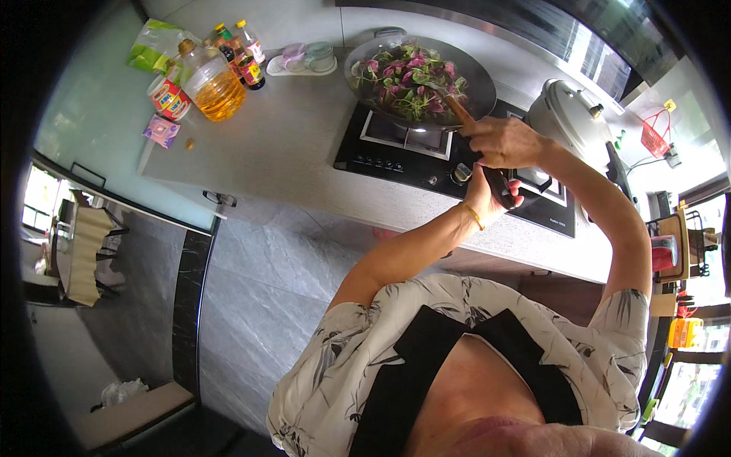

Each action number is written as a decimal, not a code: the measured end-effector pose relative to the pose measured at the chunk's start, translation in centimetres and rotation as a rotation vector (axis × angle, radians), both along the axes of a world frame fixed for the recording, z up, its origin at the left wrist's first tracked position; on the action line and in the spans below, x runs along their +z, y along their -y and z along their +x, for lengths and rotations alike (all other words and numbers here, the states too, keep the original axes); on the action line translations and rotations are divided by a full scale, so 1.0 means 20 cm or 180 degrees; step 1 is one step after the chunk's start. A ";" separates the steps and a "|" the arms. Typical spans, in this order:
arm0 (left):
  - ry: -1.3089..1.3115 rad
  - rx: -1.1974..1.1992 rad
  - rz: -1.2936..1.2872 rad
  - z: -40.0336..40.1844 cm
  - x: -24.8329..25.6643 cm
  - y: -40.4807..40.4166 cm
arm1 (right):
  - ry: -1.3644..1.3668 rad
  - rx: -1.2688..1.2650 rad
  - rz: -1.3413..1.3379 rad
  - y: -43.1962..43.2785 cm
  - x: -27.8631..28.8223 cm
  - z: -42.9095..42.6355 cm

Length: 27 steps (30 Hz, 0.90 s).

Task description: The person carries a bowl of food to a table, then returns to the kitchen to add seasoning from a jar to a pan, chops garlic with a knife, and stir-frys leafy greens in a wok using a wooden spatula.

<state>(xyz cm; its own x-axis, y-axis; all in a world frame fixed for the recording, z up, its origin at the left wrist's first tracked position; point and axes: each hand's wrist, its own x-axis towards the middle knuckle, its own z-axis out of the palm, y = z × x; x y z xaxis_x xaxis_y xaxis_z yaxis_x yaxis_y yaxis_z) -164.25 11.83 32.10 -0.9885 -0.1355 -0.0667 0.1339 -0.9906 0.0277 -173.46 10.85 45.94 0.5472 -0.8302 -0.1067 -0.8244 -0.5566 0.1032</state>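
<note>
A dark wok point(485, 85) stands on the left burner of a black gas hob point(354, 154), tilted a little in the view. Green and reddish-purple leafy vegetables point(408, 80) fill much of it. My left hand point(490, 191), with a yellow band at the wrist, grips the wok's black handle point(501, 188). Above it, my right hand point(505, 140) holds the wooden handle of a spatula point(457, 108), whose far end lies among the leaves. Part of the wok handle is hidden by my hands.
A lidded silver pressure cooker point(571, 114) stands right of the wok, its black handle pointing towards me. On the counter point(285, 137) at left are an oil jug point(214, 85), sauce bottles point(248, 65), a red-labelled can point(168, 98), a pink packet point(161, 131) and small lidded jars point(318, 57) on a tray.
</note>
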 end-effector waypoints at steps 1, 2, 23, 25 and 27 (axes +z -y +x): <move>-0.0001 -0.0019 0.0007 0.01 -0.01 0.00 | 0.0536 -0.0132 -0.0265 0.02 0.03 0.02; 0.0090 -0.0027 0.0150 0.01 -0.02 0.00 | 0.1068 -0.0271 -0.0535 0.04 0.05 0.02; 0.1085 0.0064 0.0112 0.00 0.13 -0.03 | 0.4199 -0.3850 -0.1758 0.31 0.33 -0.48; 0.1101 0.0100 0.0106 0.00 0.13 -0.04 | 0.4530 -0.3698 -0.1576 0.33 0.16 -0.55; 0.1092 0.0085 0.0056 -0.01 0.13 -0.06 | 0.5720 -0.3596 -0.2184 0.35 -0.03 -0.69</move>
